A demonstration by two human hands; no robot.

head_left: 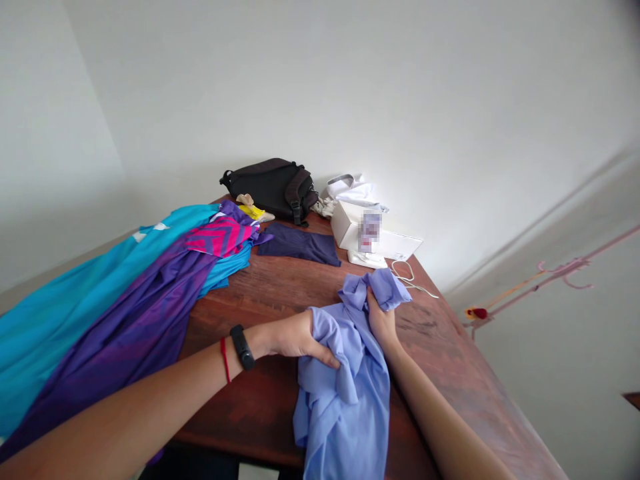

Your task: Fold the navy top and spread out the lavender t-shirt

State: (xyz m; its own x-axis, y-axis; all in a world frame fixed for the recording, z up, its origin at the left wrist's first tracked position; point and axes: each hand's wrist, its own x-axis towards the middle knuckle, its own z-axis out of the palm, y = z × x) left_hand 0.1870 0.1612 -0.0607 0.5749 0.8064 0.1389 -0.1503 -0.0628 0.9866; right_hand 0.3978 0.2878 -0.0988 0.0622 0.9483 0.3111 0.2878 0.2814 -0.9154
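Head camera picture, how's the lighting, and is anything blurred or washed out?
In the head view, light is soft, with mostly faint shadows; there too, the wooden table has a pale sheen at lower right; in that view, the blue cloth looks fairly sharp, but pixelation hides part of the white box.

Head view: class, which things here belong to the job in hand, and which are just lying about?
In hand:
- light-blue cloth
- left hand and right hand, both gripping it

Lying about:
- black bag
- dark folded cloth
- white box
- turquoise cloth
- purple cloth
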